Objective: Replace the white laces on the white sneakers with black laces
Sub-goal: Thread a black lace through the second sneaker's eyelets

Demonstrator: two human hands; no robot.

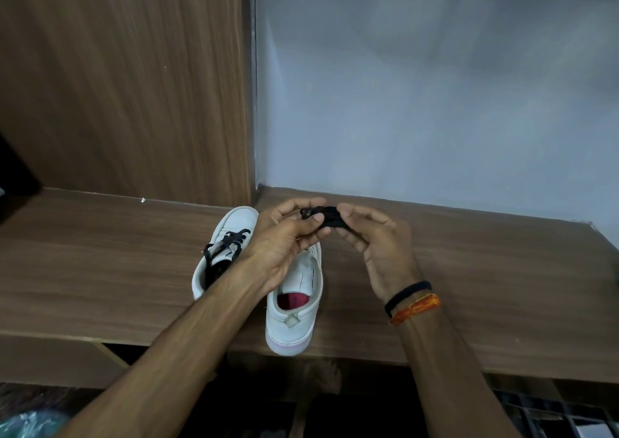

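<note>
Two white sneakers stand on the wooden desk [100,270], toes pointing away from me. The left sneaker [222,253] carries black laces through its eyelets. The right sneaker [294,307] shows a pink insole and no lace that I can see; its toe is hidden behind my left hand. Above the sneakers, my left hand [284,240] and my right hand [375,246] both pinch a bundled black lace [326,218] between thumb and fingers. My right wrist wears a black band and an orange thread.
A wood panel rises behind the desk on the left, and a grey wall on the right. A dark object [13,183] sits at the far left edge. The right sneaker's heel overhangs the desk's front edge. Below are my feet and the floor.
</note>
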